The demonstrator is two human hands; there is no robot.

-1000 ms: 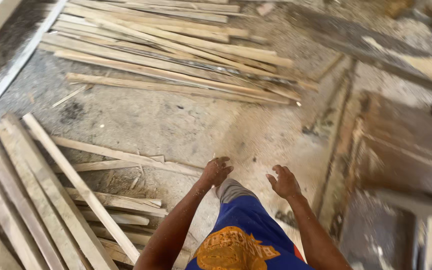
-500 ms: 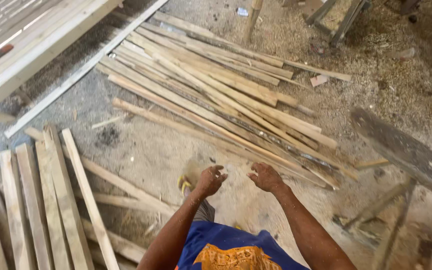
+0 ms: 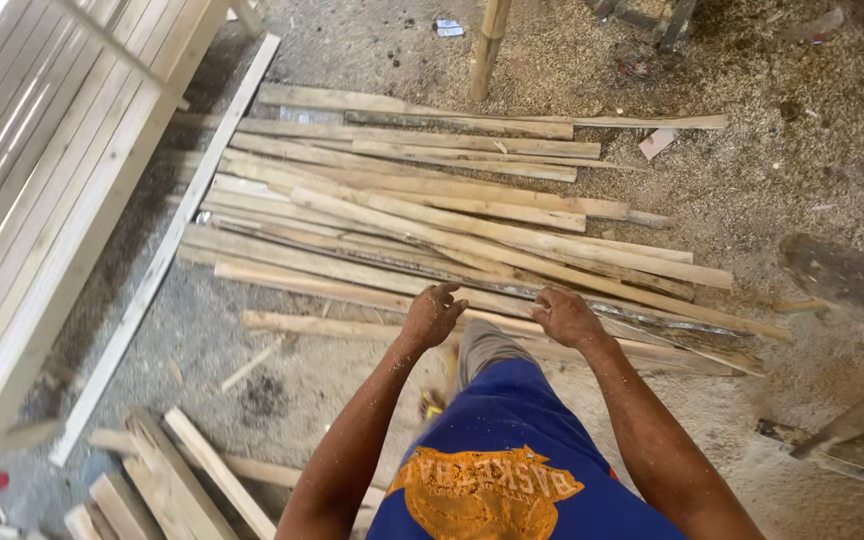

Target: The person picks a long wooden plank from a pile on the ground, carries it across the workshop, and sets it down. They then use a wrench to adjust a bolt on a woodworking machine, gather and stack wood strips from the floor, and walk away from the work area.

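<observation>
My left hand (image 3: 433,313) and my right hand (image 3: 566,316) hang side by side in front of me, fingers loosely curled and holding nothing. Both hover above the near edge of a spread of long rough wooden strips (image 3: 452,215) lying on the sawdust-covered floor. The closest strip (image 3: 342,325) runs just beyond my fingers. My raised leg in blue shorts (image 3: 512,440) shows below the hands.
A slatted pale wooden frame (image 3: 42,170) fills the left side, with a long white batten (image 3: 157,265) along it. Shorter planks (image 3: 167,475) lie at bottom left. A bamboo post (image 3: 487,45) stands at the back; dark timber pieces (image 3: 847,285) sit right.
The view has swung left and forward, bringing the pile of strips under my hands. Both hands stay empty and have moved closer to the strips.
</observation>
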